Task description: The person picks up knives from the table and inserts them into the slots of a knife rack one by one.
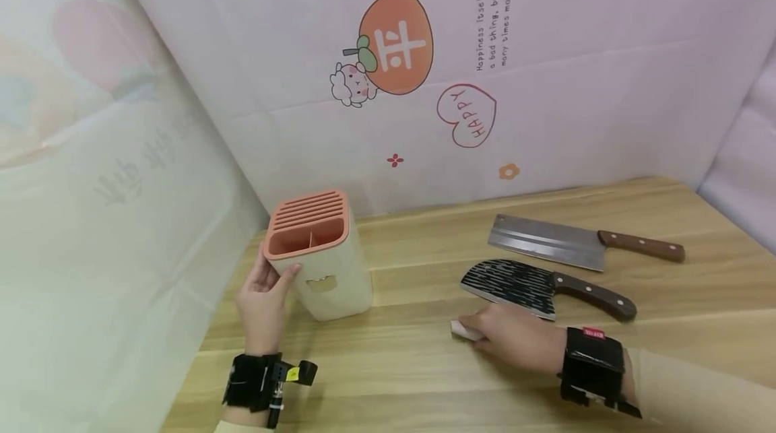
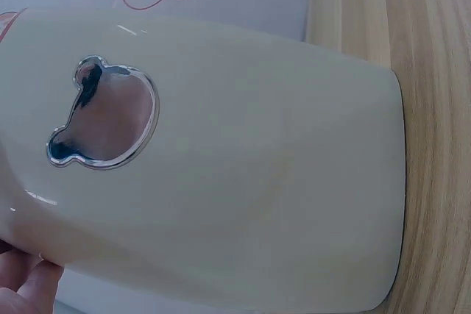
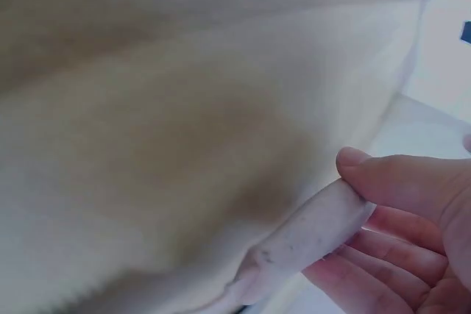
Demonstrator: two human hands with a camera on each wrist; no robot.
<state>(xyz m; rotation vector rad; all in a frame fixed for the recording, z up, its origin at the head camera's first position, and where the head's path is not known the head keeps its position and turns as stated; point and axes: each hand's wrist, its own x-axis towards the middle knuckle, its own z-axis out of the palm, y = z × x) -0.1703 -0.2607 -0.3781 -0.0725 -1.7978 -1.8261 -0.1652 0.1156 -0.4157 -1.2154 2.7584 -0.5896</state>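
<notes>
A cream knife block with a coral slotted top stands at the left of the table. My left hand grips its near left corner, thumb on the front face. A shiny bear-shaped badge marks that face in the left wrist view. Low over the table, right of the block, my right hand holds a pale pinkish handle between thumb and fingers. The handle's far part runs out of the right wrist view, so its kind cannot be told.
Beyond my right hand lie a dark patterned cleaver and a plain steel cleaver, both handles to the right. A printed cloth hangs behind the wooden table and along its left side.
</notes>
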